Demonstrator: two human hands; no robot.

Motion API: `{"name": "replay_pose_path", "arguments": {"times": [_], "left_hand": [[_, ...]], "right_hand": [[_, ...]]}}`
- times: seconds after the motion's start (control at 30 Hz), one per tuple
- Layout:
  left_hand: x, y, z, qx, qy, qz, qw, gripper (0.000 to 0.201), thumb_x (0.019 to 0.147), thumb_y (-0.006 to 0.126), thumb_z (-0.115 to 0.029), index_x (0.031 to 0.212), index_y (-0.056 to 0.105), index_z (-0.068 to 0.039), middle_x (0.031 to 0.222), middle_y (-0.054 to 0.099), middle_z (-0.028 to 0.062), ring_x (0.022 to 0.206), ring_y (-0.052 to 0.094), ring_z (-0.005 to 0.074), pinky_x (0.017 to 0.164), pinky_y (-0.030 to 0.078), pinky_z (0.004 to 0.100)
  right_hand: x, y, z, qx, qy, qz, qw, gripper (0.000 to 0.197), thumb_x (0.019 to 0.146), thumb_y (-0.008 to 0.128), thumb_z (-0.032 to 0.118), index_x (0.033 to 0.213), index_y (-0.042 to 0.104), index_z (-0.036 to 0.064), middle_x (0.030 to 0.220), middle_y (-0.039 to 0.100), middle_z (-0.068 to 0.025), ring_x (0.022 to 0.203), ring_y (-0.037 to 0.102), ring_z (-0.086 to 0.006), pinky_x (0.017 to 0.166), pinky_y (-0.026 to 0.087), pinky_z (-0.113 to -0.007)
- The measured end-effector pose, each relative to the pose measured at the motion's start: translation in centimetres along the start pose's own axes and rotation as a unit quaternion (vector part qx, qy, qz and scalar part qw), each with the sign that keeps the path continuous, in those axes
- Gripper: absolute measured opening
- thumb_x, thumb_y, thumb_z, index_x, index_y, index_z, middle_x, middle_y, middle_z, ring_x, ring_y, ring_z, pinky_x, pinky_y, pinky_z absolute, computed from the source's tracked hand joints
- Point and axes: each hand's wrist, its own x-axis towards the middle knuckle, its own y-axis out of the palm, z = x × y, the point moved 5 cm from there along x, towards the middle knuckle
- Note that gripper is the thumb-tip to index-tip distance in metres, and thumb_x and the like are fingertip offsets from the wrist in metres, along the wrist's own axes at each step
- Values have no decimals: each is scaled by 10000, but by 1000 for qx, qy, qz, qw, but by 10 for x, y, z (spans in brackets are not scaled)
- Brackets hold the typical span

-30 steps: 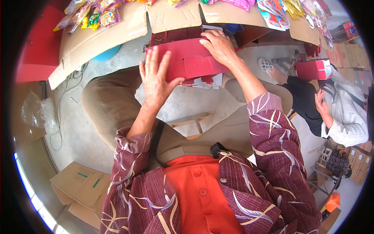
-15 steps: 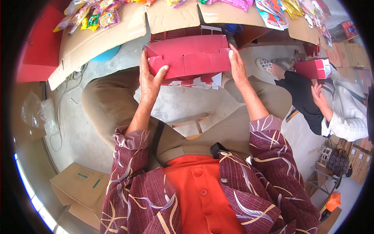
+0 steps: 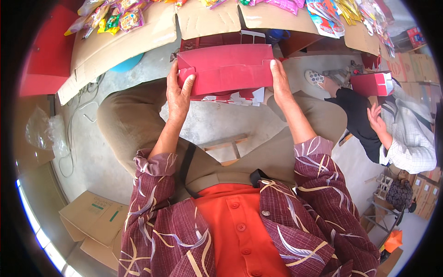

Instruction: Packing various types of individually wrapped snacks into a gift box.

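Observation:
Between my two hands I hold a red cardboard box [image 3: 226, 69], its folded bottom or side panel facing me. My left hand [image 3: 178, 94] grips its left end, thumb along the near corner. At the right end my right hand [image 3: 279, 81] presses with its thumb on top, the other fingers hidden behind the box. More red cardboard with torn white edges [image 3: 235, 97] shows just below and behind it.
Ahead stands a table with brown cardboard flaps [image 3: 124, 37] bearing colourful snack packets [image 3: 131, 16]. At the right a person [image 3: 401, 129] sits with another red box [image 3: 371, 84]. A brown carton [image 3: 94, 217] lies at lower left, near a clear plastic bag [image 3: 44, 129].
The red box has levelled slightly in my hands, its near face turning a little. My left thumb has shifted slightly up and left. The grip stays at both ends.

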Motion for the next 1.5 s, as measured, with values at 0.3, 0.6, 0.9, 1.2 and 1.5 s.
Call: {"name": "replay_pose_path", "arguments": {"times": [0.3, 0.6, 0.9, 1.2, 1.5], "left_hand": [[-4, -10, 1, -214, -282, 80, 932, 739, 999, 377, -652, 1398, 537, -51, 1276, 623, 102, 1201, 550, 204, 998, 422, 382], [-6, -17, 20, -206, -307, 88, 925, 681, 981, 406, -669, 1110, 652, -47, 793, 603, 3, 856, 572, 130, 812, 452, 359], [-17, -17, 39, -154, -303, 113, 934, 612, 930, 531, -670, 868, 634, -70, 781, 610, 10, 808, 598, 146, 663, 434, 304], [-11, -4, 27, -141, -207, 69, 966, 577, 971, 505, -612, 958, 683, -63, 873, 599, 11, 802, 531, 130, 687, 436, 304], [6, -1, -1, -76, -80, 79, 991, 471, 957, 525, -479, 1023, 689, -43, 976, 678, 175, 901, 641, 292, 831, 497, 427]], "right_hand": [[-8, -29, -26, 142, 247, -58, 957, 674, 978, 478, 633, 1305, 570, 51, 1241, 634, -101, 1144, 591, -211, 937, 502, -391], [-6, -58, -51, 160, 298, 21, 941, 665, 1017, 390, 609, 1303, 561, 34, 1088, 668, -99, 946, 618, -184, 872, 520, -380], [-15, -49, -60, 60, 296, 52, 952, 680, 987, 398, 661, 1366, 517, 110, 1256, 625, -81, 1058, 617, -212, 876, 518, -465], [-12, -57, -50, 63, 207, 15, 976, 572, 991, 532, 545, 1335, 551, 88, 1263, 614, -82, 1111, 592, -206, 887, 516, -386], [5, -51, -45, 114, 174, -23, 978, 505, 1001, 486, 545, 1316, 530, 153, 1342, 563, -60, 1244, 516, -222, 1039, 401, -494]]}}
